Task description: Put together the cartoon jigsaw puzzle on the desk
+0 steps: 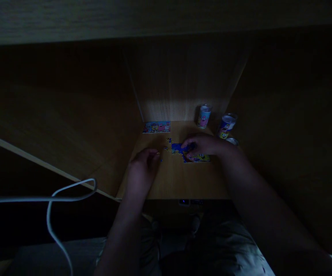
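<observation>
"Puzzle (176, 148) first: where does it lie?"

"On the table (194, 182), right of the middle, partly under the right hand (199, 143). A blue section with a ragged edge shows to the left of the fingers, and a printed part with a yellow cartoon figure shows on their near side."

"Is that hand gripping anything?"

"Its fingers curve down over the puzzle with a gap between thumb and forefinger. Whether a piece is pinched there, I cannot tell; it is too dark."

"And the left hand (142, 166)?"

"Left of the puzzle, low over the table, thumb and fingertips brought close together. Something small may be between them, but I cannot make it out. A small blue piece (161, 160) lies just beside those fingertips."

"Other pieces?"

"Loose pieces (169, 140), yellow and blue, are scattered along the puzzle's far left side."

"What stands farther back?"

"A printed picture strip (156, 127) lies at the back left. At the back right are a light-blue can (204, 117) with a pink figure and, nearer, a dark-blue can (227, 125). A round lid-like thing (232, 141) sits beside the latter, half hidden by the right forearm."
</observation>
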Available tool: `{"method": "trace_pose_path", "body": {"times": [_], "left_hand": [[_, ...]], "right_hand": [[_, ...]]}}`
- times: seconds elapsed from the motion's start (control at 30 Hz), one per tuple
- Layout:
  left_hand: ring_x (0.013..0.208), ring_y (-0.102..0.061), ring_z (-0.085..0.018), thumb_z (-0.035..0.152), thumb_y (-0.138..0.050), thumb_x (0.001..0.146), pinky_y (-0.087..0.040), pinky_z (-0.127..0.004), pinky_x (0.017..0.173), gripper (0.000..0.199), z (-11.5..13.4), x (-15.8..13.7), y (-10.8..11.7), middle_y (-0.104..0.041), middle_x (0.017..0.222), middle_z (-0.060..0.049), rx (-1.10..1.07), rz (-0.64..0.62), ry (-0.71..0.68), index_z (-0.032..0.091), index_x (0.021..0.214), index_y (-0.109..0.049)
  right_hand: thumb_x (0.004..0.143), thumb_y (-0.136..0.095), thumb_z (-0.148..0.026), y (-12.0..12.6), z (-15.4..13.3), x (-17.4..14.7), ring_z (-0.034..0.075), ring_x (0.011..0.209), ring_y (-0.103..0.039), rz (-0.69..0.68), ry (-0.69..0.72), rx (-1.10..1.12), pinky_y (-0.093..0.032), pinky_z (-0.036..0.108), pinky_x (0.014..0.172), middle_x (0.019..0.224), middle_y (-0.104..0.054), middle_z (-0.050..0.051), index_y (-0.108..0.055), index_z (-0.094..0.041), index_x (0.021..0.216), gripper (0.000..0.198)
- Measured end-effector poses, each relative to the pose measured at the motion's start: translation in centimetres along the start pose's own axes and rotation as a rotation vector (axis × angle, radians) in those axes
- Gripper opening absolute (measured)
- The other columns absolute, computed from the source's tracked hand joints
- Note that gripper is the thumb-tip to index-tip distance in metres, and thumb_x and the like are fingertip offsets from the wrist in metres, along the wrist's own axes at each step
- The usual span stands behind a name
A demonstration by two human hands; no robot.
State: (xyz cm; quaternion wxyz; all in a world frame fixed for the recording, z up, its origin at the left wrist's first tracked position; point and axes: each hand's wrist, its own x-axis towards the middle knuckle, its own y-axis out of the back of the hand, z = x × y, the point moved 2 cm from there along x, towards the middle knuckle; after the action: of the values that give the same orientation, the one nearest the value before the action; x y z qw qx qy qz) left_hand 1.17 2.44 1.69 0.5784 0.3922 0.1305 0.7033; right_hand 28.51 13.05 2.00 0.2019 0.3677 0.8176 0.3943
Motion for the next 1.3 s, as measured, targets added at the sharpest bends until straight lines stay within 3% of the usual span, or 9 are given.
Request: {"method": "trace_pose_path", "body": {"times": [0.1, 0.23, 0.4, 0.57, 0.9, 1.0, 1.1, 1.2, 1.3], "left_hand": [[0.093, -0.076, -0.02, 0.03, -0.064, 0.099, -0.058, -0.03, 0.084, 0.014, 1.5, -0.4, -1.3, -0.081, 0.103, -0.002, -0.159, -0.078, -0.003, 0.024, 0.105, -0.076], [0.089, -0.077, -0.019, 0.025, -0.065, 0.098, -0.056, -0.029, 0.079, 0.011, 2.1, -0.5, -2.7, -0.082, 0.096, 0.0, -0.134, -0.113, 0.037, 0.024, 0.098, -0.077], [0.087, -0.077, -0.02, 0.026, -0.067, 0.097, -0.055, -0.029, 0.079, 0.009, 1.6, -0.4, -2.6, -0.081, 0.094, -0.001, -0.106, -0.09, 0.069, 0.024, 0.097, -0.076], [0.097, -0.077, -0.019, 0.024, -0.063, 0.098, -0.057, -0.028, 0.085, 0.012, 1.3, -0.4, -2.8, -0.081, 0.103, -0.002, -0.282, -0.117, 0.074, 0.023, 0.108, -0.071], [0.083, -0.08, -0.02, 0.032, -0.065, 0.1, -0.059, -0.029, 0.077, 0.02, 1.3, -0.8, -3.6, -0.082, 0.1, -0.005, -0.486, -0.238, 0.135, 0.023, 0.118, -0.062], [0.085, -0.08, -0.02, 0.031, -0.064, 0.1, -0.058, -0.028, 0.077, 0.015, 1.5, -0.9, -3.5, -0.082, 0.098, -0.004, -0.439, -0.245, 0.107, 0.023, 0.113, -0.065], [0.088, -0.078, -0.02, 0.028, -0.064, 0.099, -0.055, -0.027, 0.077, 0.011, 1.4, -0.8, -2.9, -0.081, 0.097, -0.003, -0.263, -0.169, 0.08, 0.024, 0.108, -0.069], [0.085, -0.076, -0.021, 0.025, -0.065, 0.098, -0.053, -0.029, 0.075, 0.009, 0.9, -0.5, -2.0, -0.08, 0.096, -0.003, -0.05, -0.079, 0.097, 0.025, 0.103, -0.072], [0.089, -0.075, -0.023, 0.022, -0.064, 0.097, -0.053, -0.033, 0.08, 0.01, 0.5, -0.2, -1.8, -0.08, 0.099, -0.004, 0.031, -0.094, 0.055, 0.023, 0.101, -0.074]], "right_hand": [[0.08, -0.086, -0.034, -0.2, 0.0, 0.2, 0.023, 0.107, -0.072, -0.006, 0.018, -0.01, -0.054, 0.034, 0.095, 0.12, -0.078, 0.005, -0.079, -0.026, 0.119, 0.04], [0.08, -0.086, -0.036, -0.3, -0.1, 0.3, 0.023, 0.104, -0.073, 0.011, 0.048, -0.013, -0.054, 0.032, 0.091, 0.115, -0.079, 0.004, -0.08, -0.026, 0.116, 0.038], [0.082, -0.084, -0.032, -0.4, -0.5, 0.4, 0.022, 0.101, -0.073, 0.014, 0.071, -0.002, -0.053, 0.031, 0.088, 0.112, -0.08, 0.005, -0.081, -0.023, 0.11, 0.03], [0.088, -0.078, -0.035, -0.3, -1.9, 0.3, 0.019, 0.096, -0.072, 0.078, 0.161, 0.092, -0.052, 0.03, 0.086, 0.108, -0.079, 0.005, -0.08, -0.022, 0.107, 0.023], [0.091, -0.073, -0.056, -1.9, -3.5, 0.6, 0.011, 0.061, -0.06, -0.115, 0.094, 0.278, -0.042, 0.024, 0.061, 0.077, -0.07, -0.003, -0.076, -0.02, 0.102, 0.038], [0.095, -0.068, -0.052, -2.3, -3.6, 0.7, 0.01, 0.057, -0.057, -0.109, 0.082, 0.256, -0.04, 0.024, 0.058, 0.073, -0.067, -0.004, -0.073, -0.02, 0.102, 0.034], [0.101, -0.06, -0.046, -2.5, -3.5, 0.9, 0.012, 0.056, -0.056, -0.069, 0.059, 0.198, -0.04, 0.025, 0.06, 0.067, -0.062, -0.004, -0.071, -0.019, 0.101, 0.03], [0.102, -0.057, -0.037, -2.4, -3.3, 1.1, 0.014, 0.066, -0.06, 0.006, 0.118, 0.094, -0.044, 0.028, 0.068, 0.082, -0.066, 0.001, -0.072, -0.017, 0.099, 0.025], [0.1, -0.06, -0.03, -2.4, -3.4, 1.3, 0.018, 0.087, -0.063, 0.071, 0.249, -0.008, -0.048, 0.031, 0.083, 0.101, -0.067, 0.007, -0.073, -0.018, 0.094, 0.018]]}}
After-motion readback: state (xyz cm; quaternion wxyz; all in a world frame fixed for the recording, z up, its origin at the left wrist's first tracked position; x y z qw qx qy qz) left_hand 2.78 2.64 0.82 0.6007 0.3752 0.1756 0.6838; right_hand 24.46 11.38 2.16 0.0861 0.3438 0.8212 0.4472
